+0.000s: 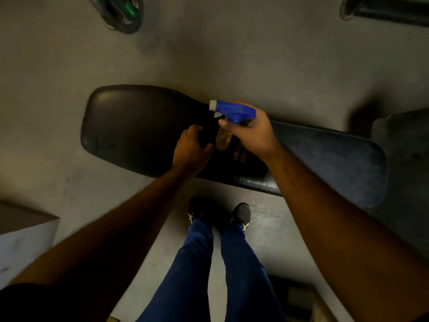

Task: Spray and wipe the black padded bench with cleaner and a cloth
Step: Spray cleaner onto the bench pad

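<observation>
The right hand point(249, 133) grips the blue-headed spray bottle point(232, 113), nozzle aimed left along the black padded bench point(139, 126), whose long axis runs left-right below, while the left hand point(190, 147) clenches something dark, likely the cloth, upon it.

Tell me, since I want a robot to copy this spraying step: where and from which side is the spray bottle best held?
Grip the spray bottle around the neck just under the blue trigger head, coming from behind, opposite the white nozzle. The right hand shows this: a finger reaches the trigger and the nozzle points away over the black padded bench. The bottle's body is mostly hidden.
</observation>
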### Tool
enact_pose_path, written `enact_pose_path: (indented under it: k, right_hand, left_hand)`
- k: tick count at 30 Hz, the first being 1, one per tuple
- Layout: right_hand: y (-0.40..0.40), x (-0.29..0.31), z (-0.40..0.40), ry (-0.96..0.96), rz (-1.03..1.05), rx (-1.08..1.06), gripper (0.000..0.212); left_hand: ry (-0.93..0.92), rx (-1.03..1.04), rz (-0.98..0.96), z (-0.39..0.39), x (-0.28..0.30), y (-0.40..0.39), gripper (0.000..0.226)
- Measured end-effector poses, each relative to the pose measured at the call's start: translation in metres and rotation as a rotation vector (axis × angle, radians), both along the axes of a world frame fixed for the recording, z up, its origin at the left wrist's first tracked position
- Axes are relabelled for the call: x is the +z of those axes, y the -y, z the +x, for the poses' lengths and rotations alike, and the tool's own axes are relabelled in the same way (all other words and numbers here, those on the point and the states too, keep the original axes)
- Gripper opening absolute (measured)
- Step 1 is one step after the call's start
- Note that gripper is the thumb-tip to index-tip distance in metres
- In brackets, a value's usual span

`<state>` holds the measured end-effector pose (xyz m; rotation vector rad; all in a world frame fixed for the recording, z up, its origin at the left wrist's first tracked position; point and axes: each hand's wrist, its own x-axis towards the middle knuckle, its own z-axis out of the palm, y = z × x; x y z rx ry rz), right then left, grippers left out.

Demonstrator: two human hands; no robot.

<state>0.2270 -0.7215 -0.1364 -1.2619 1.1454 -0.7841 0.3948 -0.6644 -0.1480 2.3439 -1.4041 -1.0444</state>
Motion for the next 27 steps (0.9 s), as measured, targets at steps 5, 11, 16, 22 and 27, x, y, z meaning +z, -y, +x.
enact_pose_path:
  k: [5, 11, 16, 22, 27]
  right_hand:
    - [0.014, 0.018, 0.028, -0.221, -0.091, 0.160, 0.037]
    - [0.036, 0.017, 0.085, -0.251, -0.215, 0.193, 0.037]
    - [0.051, 0.007, 0.147, -0.334, -0.158, 0.248, 0.017]
    - [0.039, -0.010, 0.247, -0.480, -0.172, 0.261, 0.032]
    - [0.042, -0.038, 0.324, -0.576, -0.078, 0.307, 0.017]
  left_hand:
    - [-0.003, 0.070, -0.038, 0.028, 0.004, 0.000, 0.057]
    - [0.026, 0.150, -0.077, 0.090, -0.004, 0.010, 0.059]
    - [0.150, 0.071, -0.052, 0.168, -0.023, 0.022, 0.063]
    - [0.301, -0.029, -0.055, 0.260, -0.072, 0.012, 0.068]
    - [0.371, -0.076, -0.098, 0.303, -0.120, 0.010, 0.081]
